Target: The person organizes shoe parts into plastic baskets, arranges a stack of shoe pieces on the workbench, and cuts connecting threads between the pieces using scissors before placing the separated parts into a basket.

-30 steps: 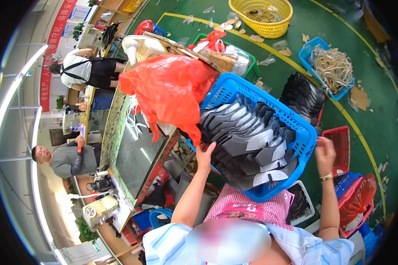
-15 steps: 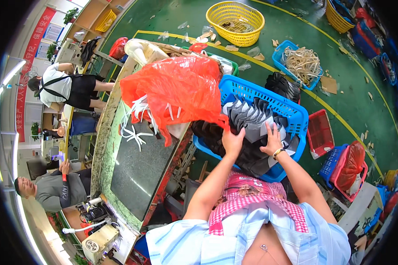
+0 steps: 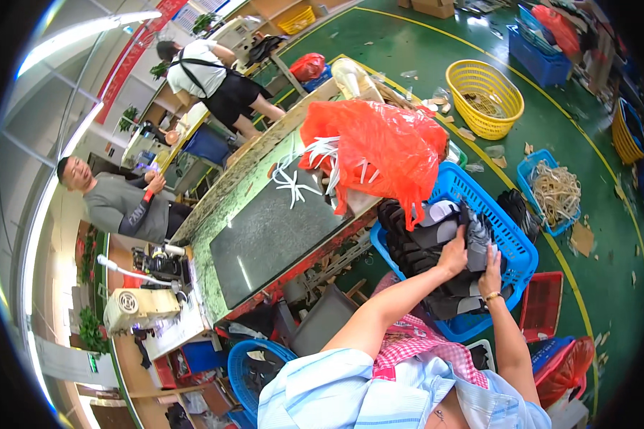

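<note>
Light, even pressure should keep the thin, flat grey-and-black pieces [image 3: 480,234] aligned inside the blue perforated plastic basket [image 3: 509,233], bare left hand [image 3: 454,255] and right hand [image 3: 491,275] against them, though whether the fingers clamp I cannot tell

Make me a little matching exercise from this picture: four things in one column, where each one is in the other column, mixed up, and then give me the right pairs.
Things
1. Beige strips
2. White strips
3. Dark pieces
4. Bracelet

Places
A. Around the person's right wrist
B. Sticking out from a red bag
C. Heaped in a small blue basket on the floor
D. In a large blue basket, touched by the left hand and right hand

Pairs: 1-C, 2-B, 3-D, 4-A
</note>
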Motion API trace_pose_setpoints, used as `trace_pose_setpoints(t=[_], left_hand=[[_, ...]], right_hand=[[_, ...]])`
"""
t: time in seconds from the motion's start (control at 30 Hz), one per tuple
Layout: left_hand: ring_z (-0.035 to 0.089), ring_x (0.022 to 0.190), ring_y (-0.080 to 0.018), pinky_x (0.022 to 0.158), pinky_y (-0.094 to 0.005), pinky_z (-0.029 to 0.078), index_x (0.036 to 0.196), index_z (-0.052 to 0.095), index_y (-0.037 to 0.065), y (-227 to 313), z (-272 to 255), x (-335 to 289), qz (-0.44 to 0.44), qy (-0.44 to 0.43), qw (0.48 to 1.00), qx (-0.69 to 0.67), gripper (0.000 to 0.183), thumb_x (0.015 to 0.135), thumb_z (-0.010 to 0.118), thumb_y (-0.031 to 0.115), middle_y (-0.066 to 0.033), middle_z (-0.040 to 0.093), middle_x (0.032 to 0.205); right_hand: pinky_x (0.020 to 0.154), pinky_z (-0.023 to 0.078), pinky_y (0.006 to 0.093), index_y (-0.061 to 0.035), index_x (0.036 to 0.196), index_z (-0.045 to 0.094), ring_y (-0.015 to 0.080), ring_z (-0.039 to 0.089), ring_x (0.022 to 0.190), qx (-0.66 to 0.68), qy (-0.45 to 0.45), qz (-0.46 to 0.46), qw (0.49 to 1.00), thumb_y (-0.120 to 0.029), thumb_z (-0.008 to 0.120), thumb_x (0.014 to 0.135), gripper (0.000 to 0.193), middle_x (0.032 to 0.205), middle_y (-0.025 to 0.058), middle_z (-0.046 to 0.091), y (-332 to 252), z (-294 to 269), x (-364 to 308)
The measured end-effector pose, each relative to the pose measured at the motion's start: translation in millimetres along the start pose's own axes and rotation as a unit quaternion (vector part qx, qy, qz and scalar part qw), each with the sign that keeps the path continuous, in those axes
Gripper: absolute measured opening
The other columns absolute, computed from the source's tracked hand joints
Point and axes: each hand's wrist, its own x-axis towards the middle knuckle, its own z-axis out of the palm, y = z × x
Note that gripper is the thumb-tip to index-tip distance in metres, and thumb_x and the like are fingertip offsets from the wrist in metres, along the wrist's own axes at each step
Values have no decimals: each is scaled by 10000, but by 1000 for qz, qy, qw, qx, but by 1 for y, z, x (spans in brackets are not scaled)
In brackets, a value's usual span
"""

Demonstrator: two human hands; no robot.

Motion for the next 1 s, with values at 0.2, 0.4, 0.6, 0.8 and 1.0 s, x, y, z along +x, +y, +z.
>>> trace_pose_setpoints(t=[0.2,0.4,0.6,0.8,1.0], left_hand=[[573,815,-454,698,-512,448,1276,284,-75,98,-17,-16,98,-30,994,-24,592,755,551,13,-305,574,813],[585,681,-425,563,-455,436,1242,322,-125,190,-97,-28,255,-11,964,-78,511,844,559,92,-267,580,744],[584,697,-399,596,-375,454,1168,487,-36,187,-230,-45,319,22,945,-66,334,861,564,72,-254,585,819],[575,919,-130,818,-260,438,1143,554,-7,140,-412,-107,251,207,924,-200,317,836,619,37,-79,620,1062],[551,1040,-208,920,-360,427,1262,441,12,-44,-594,-173,203,370,808,-411,483,807,591,-43,-102,558,1173]], right_hand=[[969,360,415,-176,1424,280,416,303,1285,106,52,-3,993,182,344,656,850,1441,266,213,-27,-99,-22],[955,387,396,-144,1404,326,414,269,1308,116,168,-14,979,160,356,654,810,1451,254,205,-103,-201,-33],[1030,291,436,-70,1392,327,470,216,1318,59,247,-118,960,131,387,645,776,1455,284,147,-236,-230,-33],[1056,226,477,-24,1382,291,520,186,1310,67,195,-355,912,106,439,648,760,1432,341,125,-404,-205,-14],[784,529,456,-195,1239,525,490,468,1127,13,132,-541,830,-67,615,732,531,1329,267,394,-602,-92,-25]])
